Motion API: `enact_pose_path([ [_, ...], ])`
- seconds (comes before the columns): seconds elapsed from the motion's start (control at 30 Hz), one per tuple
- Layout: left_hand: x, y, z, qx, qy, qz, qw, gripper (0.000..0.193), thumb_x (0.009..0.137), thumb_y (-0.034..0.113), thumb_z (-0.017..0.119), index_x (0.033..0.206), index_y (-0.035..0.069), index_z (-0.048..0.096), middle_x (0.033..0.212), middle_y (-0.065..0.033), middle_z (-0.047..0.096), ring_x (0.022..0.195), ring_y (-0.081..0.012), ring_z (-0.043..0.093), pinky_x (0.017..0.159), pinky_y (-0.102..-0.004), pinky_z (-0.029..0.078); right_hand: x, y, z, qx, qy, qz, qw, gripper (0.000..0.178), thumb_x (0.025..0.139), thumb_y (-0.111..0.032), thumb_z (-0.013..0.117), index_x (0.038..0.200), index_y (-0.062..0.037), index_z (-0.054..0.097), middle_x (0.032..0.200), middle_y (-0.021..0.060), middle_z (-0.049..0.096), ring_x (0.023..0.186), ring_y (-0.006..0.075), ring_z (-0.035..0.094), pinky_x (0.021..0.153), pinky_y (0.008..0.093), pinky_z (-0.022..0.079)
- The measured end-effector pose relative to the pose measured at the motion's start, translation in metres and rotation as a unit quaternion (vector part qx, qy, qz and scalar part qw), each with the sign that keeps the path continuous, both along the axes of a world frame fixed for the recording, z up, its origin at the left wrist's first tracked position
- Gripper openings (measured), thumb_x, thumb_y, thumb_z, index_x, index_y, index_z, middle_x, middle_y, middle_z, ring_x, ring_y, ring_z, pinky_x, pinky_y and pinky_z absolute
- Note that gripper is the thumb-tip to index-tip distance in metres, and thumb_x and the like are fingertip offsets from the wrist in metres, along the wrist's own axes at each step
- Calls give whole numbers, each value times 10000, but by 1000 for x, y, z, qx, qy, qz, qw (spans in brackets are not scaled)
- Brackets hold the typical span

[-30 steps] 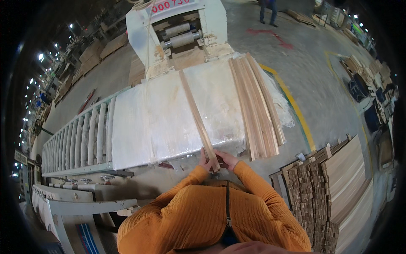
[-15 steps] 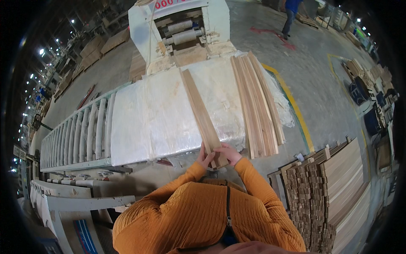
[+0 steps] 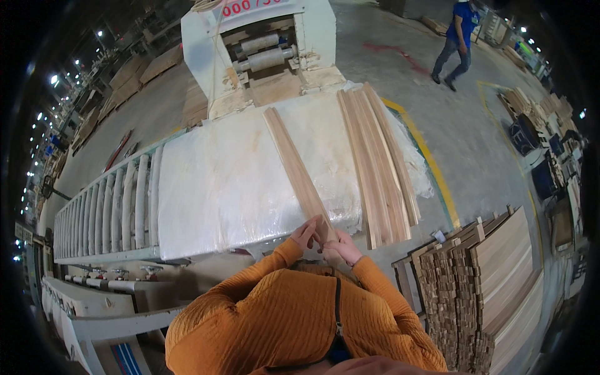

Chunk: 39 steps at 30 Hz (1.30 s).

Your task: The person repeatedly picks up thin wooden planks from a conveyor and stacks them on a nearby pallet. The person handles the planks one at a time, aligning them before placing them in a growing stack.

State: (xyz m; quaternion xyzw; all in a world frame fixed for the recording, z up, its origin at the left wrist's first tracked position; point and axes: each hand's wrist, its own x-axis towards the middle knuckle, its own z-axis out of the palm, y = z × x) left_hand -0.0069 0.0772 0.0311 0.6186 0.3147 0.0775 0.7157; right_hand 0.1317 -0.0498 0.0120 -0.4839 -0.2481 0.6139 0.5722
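Note:
A long, narrow wooden board [image 3: 295,165] slants across the plastic-covered table [image 3: 212,181], its near end in my hands. My left hand [image 3: 306,234] grips the board's left edge close to that end. On the other side my right hand [image 3: 343,249] is closed round the near end, its fingers curled at the tip. The far end of the board points toward the machine's rollers. To the right, several similar boards [image 3: 378,175] lie side by side on the table, some overhanging its near edge.
Ahead stands a pale machine [image 3: 319,44] with metal rollers [image 3: 265,59] in its opening. A roller conveyor [image 3: 103,212] runs off to the left. Stacked boards [image 3: 453,294] fill the lower right. A person in blue [image 3: 459,44] is on the floor at the far right.
Both hands have shifted on the board's near end, the right one lower toward the tip. The board appears turned onto a narrower face. The person in blue has come further into view.

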Motion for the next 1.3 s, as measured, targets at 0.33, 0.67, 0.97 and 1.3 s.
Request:
enact_pose_path([
  [0.33, 67, 80, -21, 15, -13, -11, 1000, 374, 939, 353, 411, 1152, 76, 543, 773, -55, 589, 514, -84, 492, 482, -237, 448, 55, -5, 1, -168, -501, -157, 835, 355, 713, -175, 651, 966, 14, 490, 713, 195, 598, 656, 333, 612, 594, 424, 477],
  [0.67, 116, 144, -34, 3, -31, -12, 999, 284, 918, 276, 472, 1098, 80, 571, 770, -48, 581, 513, -89, 491, 504, -232, 442, 41, -4, 1, -327, -655, -159, 663, 419, 655, -257, 702, 965, -60, 499, 1010, 150, 588, 1000, 317, 534, 739, 452, 437],
  [0.97, 119, 217, -41, -76, -6, 106, 991, 237, 892, 267, 519, 1066, 120, 585, 770, -40, 585, 488, -99, 487, 483, -258, 459, 41, 6, -1, -312, -702, -217, 603, 747, 650, -273, 687, 1297, -65, 377, 1412, 154, 295, 1304, 349, 244, 1011, 504, 211],
  [1.3, 90, 246, -63, -190, 18, 238, 952, 179, 893, 232, 518, 1017, 128, 597, 710, -30, 578, 462, -122, 463, 430, -297, 421, 47, 6, -1, -362, -687, -154, 611, 801, 721, -321, 646, 1390, -85, 273, 1455, 112, 251, 1345, 340, 190, 1046, 554, 165],
])
